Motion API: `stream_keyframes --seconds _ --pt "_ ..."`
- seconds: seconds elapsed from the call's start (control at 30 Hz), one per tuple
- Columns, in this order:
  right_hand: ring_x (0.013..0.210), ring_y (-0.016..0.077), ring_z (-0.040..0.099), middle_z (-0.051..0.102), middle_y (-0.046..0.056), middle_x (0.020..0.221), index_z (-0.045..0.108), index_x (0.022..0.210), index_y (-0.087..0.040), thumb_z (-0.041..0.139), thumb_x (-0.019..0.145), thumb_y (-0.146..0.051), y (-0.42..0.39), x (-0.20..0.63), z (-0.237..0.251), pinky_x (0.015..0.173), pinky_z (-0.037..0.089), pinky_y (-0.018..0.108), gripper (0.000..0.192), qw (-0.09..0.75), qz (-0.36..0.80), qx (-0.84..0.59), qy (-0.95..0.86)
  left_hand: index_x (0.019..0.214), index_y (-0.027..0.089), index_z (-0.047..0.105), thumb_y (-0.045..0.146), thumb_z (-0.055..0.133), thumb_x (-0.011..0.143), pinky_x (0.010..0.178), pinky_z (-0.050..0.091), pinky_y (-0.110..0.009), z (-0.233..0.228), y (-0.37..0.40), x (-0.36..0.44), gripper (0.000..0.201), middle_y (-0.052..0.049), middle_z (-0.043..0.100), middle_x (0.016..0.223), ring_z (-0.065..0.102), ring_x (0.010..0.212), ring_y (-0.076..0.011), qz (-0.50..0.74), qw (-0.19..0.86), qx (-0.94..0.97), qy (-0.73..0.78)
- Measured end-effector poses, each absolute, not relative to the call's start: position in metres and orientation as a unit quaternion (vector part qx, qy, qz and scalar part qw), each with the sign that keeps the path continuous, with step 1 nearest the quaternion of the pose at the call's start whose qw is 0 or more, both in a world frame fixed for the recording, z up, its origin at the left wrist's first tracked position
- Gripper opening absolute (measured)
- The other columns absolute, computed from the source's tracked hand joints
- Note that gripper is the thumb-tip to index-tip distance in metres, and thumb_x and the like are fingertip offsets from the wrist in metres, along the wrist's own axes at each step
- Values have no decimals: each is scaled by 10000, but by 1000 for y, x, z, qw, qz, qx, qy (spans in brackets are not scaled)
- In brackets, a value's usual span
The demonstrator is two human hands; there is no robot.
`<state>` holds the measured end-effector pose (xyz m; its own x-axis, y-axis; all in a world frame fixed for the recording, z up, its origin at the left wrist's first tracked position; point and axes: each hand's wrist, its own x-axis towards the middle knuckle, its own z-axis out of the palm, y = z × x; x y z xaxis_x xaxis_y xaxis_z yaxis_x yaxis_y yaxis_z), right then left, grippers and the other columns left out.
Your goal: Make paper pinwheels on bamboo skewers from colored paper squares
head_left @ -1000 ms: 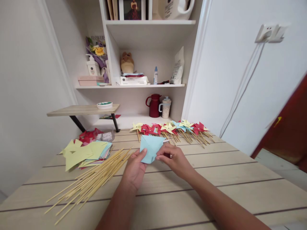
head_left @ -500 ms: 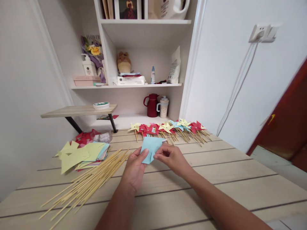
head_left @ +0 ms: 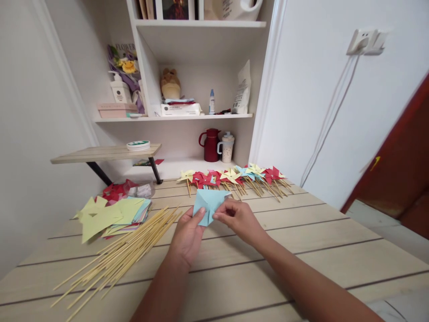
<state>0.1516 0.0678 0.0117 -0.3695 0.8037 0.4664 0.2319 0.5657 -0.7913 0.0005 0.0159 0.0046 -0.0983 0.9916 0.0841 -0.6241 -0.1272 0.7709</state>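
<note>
A light blue square of paper [head_left: 209,201] with slits and crease lines is held up above the table, between both hands. My left hand [head_left: 188,228] grips its lower left part, thumb on top and fingers underneath. At the right side my right hand [head_left: 237,219] pinches the paper's edge between thumb and fingertips, and the right corner lifts a little. Left of my left hand lies a loose bundle of thin wooden sticks [head_left: 129,250]. Beyond the paper, finished pinwheels [head_left: 231,176] in red, yellow and blue lie in a row on their sticks.
Yellow cut paper [head_left: 103,217] lies on a stack of coloured sheets at the left, near a clear plastic box [head_left: 140,191]. A small raised wooden stand [head_left: 107,153] rises behind them. A red jug [head_left: 211,145] and a lidded cup [head_left: 227,147] stand at the back.
The paper has turned and tilted slightly in my hands, so its slits show more clearly. Both hands keep their hold, and the camera view has shifted a little.
</note>
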Motion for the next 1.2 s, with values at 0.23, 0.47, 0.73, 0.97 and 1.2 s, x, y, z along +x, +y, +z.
stream_keyframes --seconds 0.23,0.47,0.73,0.97,1.2 --pt "607 133 513 603 -10 630 646 632 -189 708 786 -257 66 152 14 576 384 258 179 446 313 -347 -763 1130 145 710 230 821 726 1027 447 -365 5 16 1 428 -123 750 1114 665 1103 -247 678 594 326 285" --pt "590 127 495 586 -15 615 627 624 -186 704 787 -300 64 151 13 560 368 251 213 446 338 -338 -757 1225 157 652 183 828 679 992 456 -354 6 13 9 574 -96 763 1046 692 992 -220 700 543 331 323" --pt "619 150 523 591 -3 660 712 767 -199 749 792 -305 63 152 13 578 406 275 115 474 286 -330 -765 1252 161 619 157 831 656 948 467 -324 5 14 12 633 -56 763 986 686 924 -176 733 486 294 375" --pt "1335 330 408 448 119 1355 571 1314 -307 744 806 -432 65 166 26 1091 383 513 552 555 91 -308 -767 1203 222 677 199 834 670 928 481 -303 8 14 4 556 -54 729 1115 672 983 -185 747 416 307 418" --pt "1483 371 192 201 101 1616 126 1554 -350 817 700 -509 62 172 30 1178 237 561 1110 484 98 -269 -827 1009 239 787 122 785 662 865 490 -287 17 5 11 366 -7 712 787 649 777 -166 690 371 454 424"
